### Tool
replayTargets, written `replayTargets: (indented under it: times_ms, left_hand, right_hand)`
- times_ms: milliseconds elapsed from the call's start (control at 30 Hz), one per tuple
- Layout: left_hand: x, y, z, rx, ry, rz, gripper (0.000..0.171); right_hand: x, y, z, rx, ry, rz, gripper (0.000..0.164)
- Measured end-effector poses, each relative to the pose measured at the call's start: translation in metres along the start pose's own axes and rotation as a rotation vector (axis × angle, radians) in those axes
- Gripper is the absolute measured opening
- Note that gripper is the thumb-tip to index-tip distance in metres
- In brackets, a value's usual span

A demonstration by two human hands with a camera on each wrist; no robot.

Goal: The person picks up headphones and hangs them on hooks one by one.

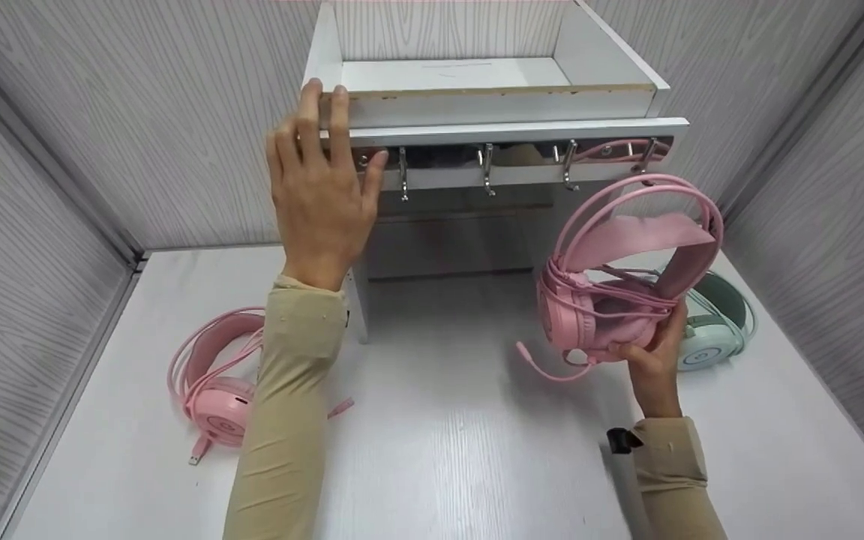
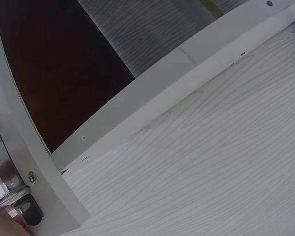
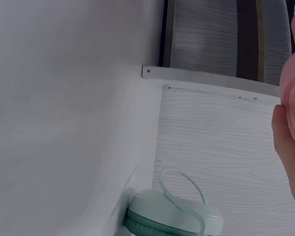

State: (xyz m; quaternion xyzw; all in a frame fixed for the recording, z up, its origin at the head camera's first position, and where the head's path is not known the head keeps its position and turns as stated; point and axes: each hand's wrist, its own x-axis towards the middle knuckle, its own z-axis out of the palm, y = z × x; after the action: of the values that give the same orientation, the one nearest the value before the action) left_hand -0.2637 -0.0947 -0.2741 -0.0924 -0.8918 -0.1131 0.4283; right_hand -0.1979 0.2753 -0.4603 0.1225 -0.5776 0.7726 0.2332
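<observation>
My right hand [image 1: 655,367] grips a pink headset [image 1: 567,311] by its lower ear cups, headband upward. The headset's cable is wound around its cups, and its microphone boom sticks out to the left. It is in front of the right-hand hooks and apart from the table. In the right wrist view, fingers [image 3: 283,135] lie against a pink ear cup [image 3: 291,88]. My left hand [image 1: 321,187] rests on the left end of a white wooden rack [image 1: 507,129], fingers extended over its front edge. Below that edge runs a metal strip with several hooks [image 1: 487,171].
A second pink headset [image 1: 218,409] lies on the white table [image 1: 447,465] at left, partly behind my left forearm. At right, a mint-green headset [image 1: 709,345] lies behind my right hand. Wood-grained panels [image 1: 799,112] enclose the back and sides.
</observation>
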Motion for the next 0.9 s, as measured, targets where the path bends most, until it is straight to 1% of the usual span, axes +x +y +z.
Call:
replayTargets:
  times_ms: [233, 400, 533, 733, 900]
  left_hand:
    - [-0.001, 0.001, 0.001, -0.002, 0.01, 0.002, 0.064]
    - [-0.002, 0.004, 0.002, -0.011, -0.007, 0.002, 0.064]
    - [-0.002, 0.004, 0.001, -0.013, -0.001, 0.003, 0.065]
    - [-0.003, -0.001, -0.001, 0.005, 0.005, 0.013, 0.066]
    - [-0.003, -0.006, -0.003, 0.012, -0.005, 0.013, 0.066]
  right_hand:
    - [0.004, -0.003, -0.009, -0.037, -0.043, -0.012, 0.105]
    - [0.007, -0.01, -0.017, -0.1, -0.018, -0.02, 0.102]
    - [0.007, -0.013, -0.019, -0.132, -0.011, -0.028, 0.101]
    - [0.007, -0.008, -0.016, -0.172, -0.023, -0.004, 0.1]
    - [0.012, -0.005, -0.017, -0.175, -0.046, 0.032, 0.099]
